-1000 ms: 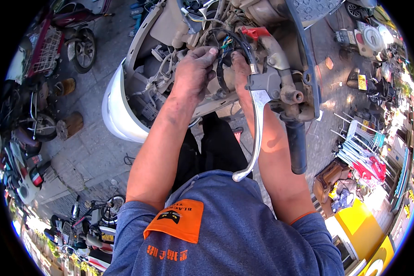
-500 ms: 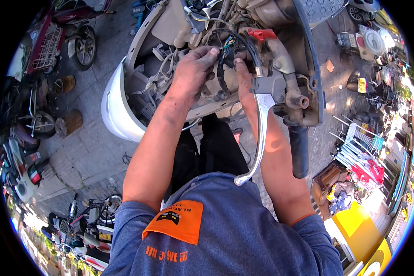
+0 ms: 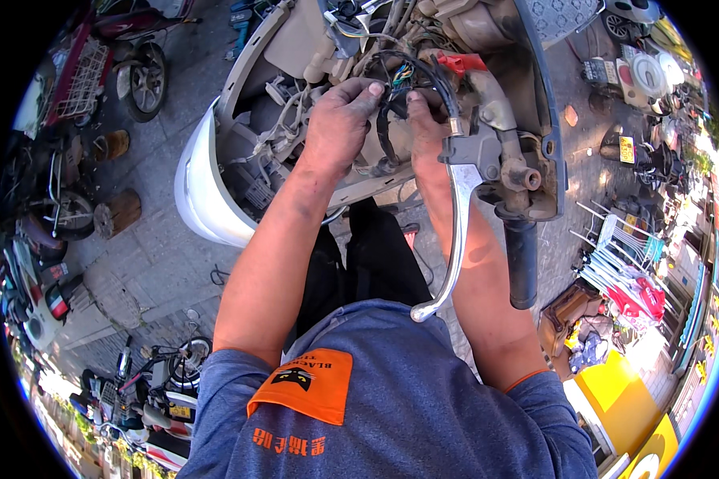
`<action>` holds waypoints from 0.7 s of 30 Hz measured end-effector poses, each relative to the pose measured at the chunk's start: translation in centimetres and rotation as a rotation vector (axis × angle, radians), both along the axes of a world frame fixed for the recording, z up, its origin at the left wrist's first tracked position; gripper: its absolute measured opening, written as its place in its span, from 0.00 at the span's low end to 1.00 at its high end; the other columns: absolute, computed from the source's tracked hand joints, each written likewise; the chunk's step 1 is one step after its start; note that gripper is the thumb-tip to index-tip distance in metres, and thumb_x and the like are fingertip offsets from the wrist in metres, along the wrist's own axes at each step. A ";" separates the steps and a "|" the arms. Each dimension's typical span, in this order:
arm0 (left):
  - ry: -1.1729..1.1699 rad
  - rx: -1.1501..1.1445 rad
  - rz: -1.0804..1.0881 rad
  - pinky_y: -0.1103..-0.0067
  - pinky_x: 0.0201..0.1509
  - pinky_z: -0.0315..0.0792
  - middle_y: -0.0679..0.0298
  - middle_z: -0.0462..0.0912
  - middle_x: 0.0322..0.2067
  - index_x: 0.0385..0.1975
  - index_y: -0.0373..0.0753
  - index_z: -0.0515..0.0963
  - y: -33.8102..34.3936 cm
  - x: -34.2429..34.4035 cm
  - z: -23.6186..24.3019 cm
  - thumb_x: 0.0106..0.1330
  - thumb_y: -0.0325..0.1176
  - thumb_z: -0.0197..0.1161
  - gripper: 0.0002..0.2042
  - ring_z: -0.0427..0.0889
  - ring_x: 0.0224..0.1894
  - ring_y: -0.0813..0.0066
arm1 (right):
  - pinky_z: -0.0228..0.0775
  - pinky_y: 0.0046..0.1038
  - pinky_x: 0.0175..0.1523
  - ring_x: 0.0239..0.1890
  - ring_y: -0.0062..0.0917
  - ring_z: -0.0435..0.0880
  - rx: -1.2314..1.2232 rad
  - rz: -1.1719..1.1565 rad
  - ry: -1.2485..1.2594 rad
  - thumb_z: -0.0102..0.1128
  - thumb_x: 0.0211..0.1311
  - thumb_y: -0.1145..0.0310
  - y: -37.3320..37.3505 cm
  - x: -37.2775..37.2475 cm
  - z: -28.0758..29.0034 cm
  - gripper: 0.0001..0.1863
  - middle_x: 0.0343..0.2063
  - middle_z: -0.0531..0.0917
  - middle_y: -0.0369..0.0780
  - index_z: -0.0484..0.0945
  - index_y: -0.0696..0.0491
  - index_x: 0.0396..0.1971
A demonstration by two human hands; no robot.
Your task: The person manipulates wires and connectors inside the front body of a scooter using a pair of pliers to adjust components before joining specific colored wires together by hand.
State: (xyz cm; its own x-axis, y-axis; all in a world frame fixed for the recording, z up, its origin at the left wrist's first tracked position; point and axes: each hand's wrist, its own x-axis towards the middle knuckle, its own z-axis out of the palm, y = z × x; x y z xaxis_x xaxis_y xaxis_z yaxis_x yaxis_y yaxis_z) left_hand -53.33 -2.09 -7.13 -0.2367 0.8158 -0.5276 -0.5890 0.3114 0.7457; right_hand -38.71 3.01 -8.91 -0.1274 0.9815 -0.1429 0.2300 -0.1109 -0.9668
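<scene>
Both of my hands are inside the opened front body of a scooter. My left hand (image 3: pixel 337 124) is closed, with thumb and fingertips pinching black wires (image 3: pixel 387 136) of the wiring harness. Opposite it, my right hand (image 3: pixel 428 132) is closed too, thumb up, gripping black wires in the same bundle; its fingers are partly hidden. Between and just beyond the thumbs fan out thin coloured wires (image 3: pixel 403 75). A silver brake lever (image 3: pixel 460 231) passes in front of my right forearm, beside a black handlebar grip (image 3: pixel 521 263).
A white curved panel (image 3: pixel 208 188) edges the scooter's left side. Red material (image 3: pixel 460 63) wraps part of the handlebar. Wooden stumps (image 3: pixel 118 214) and parked two-wheelers stand at left. On the right are a brown bag (image 3: pixel 566 315) and stacked folding chairs (image 3: pixel 623 263).
My right hand has tilted slightly and its thumb has shifted a little up. The coloured wires have moved slightly to the right. My left hand stays almost in place.
</scene>
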 end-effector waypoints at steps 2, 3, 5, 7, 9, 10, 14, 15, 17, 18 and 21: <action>0.054 0.026 0.030 0.79 0.41 0.75 0.66 0.87 0.35 0.50 0.32 0.85 0.2 0.4 -0.4 0.81 0.38 0.62 0.14 0.80 0.36 0.81 | 0.79 0.25 0.52 0.42 0.19 0.85 -0.007 -0.003 -0.021 0.66 0.73 0.76 -0.6 -0.5 1.1 0.07 0.40 0.89 0.37 0.87 0.56 0.46; 0.177 0.031 0.049 0.78 0.42 0.75 0.65 0.88 0.35 0.50 0.32 0.85 0.1 0.7 -0.8 0.80 0.37 0.62 0.14 0.80 0.37 0.80 | 0.79 0.25 0.51 0.42 0.19 0.85 -0.008 -0.008 -0.004 0.66 0.73 0.75 -0.8 -1.1 1.5 0.06 0.40 0.89 0.37 0.87 0.56 0.46; 0.422 0.037 0.088 0.77 0.44 0.76 0.62 0.88 0.34 0.48 0.31 0.84 0.1 1.4 -1.5 0.80 0.36 0.62 0.13 0.81 0.38 0.78 | 0.78 0.25 0.50 0.41 0.19 0.85 -0.010 -0.017 0.030 0.67 0.73 0.73 -1.2 -1.9 2.3 0.05 0.39 0.88 0.38 0.86 0.56 0.45; 0.509 0.007 0.199 0.76 0.45 0.75 0.61 0.83 0.34 0.45 0.31 0.84 -0.1 2.3 0.8 0.73 0.31 0.67 0.09 0.79 0.36 0.76 | 0.78 0.25 0.50 0.41 0.19 0.85 -0.031 -0.017 -0.072 0.67 0.74 0.73 -1.4 -2.3 3.2 0.06 0.39 0.88 0.38 0.85 0.57 0.45; 0.707 -0.022 0.204 0.77 0.45 0.75 0.65 0.80 0.34 0.46 0.32 0.84 -0.6 2.6 2.2 0.71 0.29 0.70 0.09 0.76 0.34 0.78 | 0.78 0.25 0.51 0.42 0.19 0.85 0.021 0.006 -0.108 0.66 0.75 0.73 -1.4 -2.0 2.7 0.06 0.40 0.87 0.38 0.84 0.58 0.47; 0.842 0.081 0.166 0.76 0.45 0.77 0.62 0.78 0.36 0.46 0.33 0.85 -0.9 2.6 2.0 0.65 0.26 0.72 0.11 0.79 0.36 0.74 | 0.78 0.25 0.51 0.42 0.19 0.85 0.083 0.036 -0.094 0.65 0.76 0.73 -1.4 -1.7 1.8 0.07 0.41 0.87 0.38 0.83 0.58 0.47; 0.894 0.174 0.184 0.72 0.45 0.79 0.58 0.79 0.39 0.48 0.34 0.87 -0.8 3.3 1.2 0.65 0.24 0.71 0.12 0.84 0.39 0.66 | 0.78 0.25 0.53 0.46 0.19 0.85 0.104 0.128 -0.054 0.63 0.78 0.73 -1.4 -0.6 1.3 0.06 0.44 0.87 0.40 0.82 0.58 0.49; 0.946 0.190 0.185 0.72 0.46 0.79 0.57 0.79 0.40 0.48 0.34 0.87 -0.7 3.1 0.8 0.65 0.24 0.71 0.12 0.84 0.39 0.65 | 0.79 0.25 0.54 0.46 0.19 0.85 0.053 0.132 -0.020 0.62 0.78 0.73 -1.5 -0.6 1.7 0.06 0.45 0.87 0.40 0.82 0.58 0.49; 1.048 0.222 0.185 0.71 0.47 0.80 0.57 0.79 0.40 0.48 0.35 0.88 -0.7 3.0 -0.2 0.65 0.23 0.71 0.12 0.84 0.39 0.64 | 0.79 0.25 0.55 0.47 0.19 0.85 0.127 0.208 -0.134 0.61 0.79 0.74 -1.3 -0.3 1.8 0.06 0.45 0.87 0.40 0.82 0.59 0.49; 1.031 0.205 0.182 0.70 0.47 0.80 0.56 0.80 0.40 0.47 0.35 0.87 -0.7 3.1 -0.1 0.64 0.24 0.71 0.11 0.84 0.40 0.61 | 0.79 0.25 0.55 0.48 0.19 0.84 0.163 0.243 -0.191 0.60 0.79 0.74 -1.3 -0.1 1.8 0.07 0.45 0.87 0.40 0.81 0.59 0.49; 0.953 0.154 0.177 0.67 0.48 0.80 0.54 0.80 0.42 0.46 0.35 0.86 -0.6 3.3 0.2 0.63 0.26 0.72 0.12 0.83 0.42 0.55 | 0.79 0.26 0.57 0.48 0.20 0.85 0.243 0.245 -0.252 0.59 0.79 0.74 -1.2 0.3 1.6 0.07 0.45 0.87 0.40 0.82 0.59 0.50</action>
State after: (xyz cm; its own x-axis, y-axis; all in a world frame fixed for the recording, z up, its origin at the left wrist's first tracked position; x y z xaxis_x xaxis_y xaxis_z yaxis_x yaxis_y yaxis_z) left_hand -50.01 -2.73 -6.88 -0.6337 0.7715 0.0565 0.2515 0.1364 0.9582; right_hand -38.41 1.81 -7.31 -0.3516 0.9356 0.0325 0.4539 0.2007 -0.8681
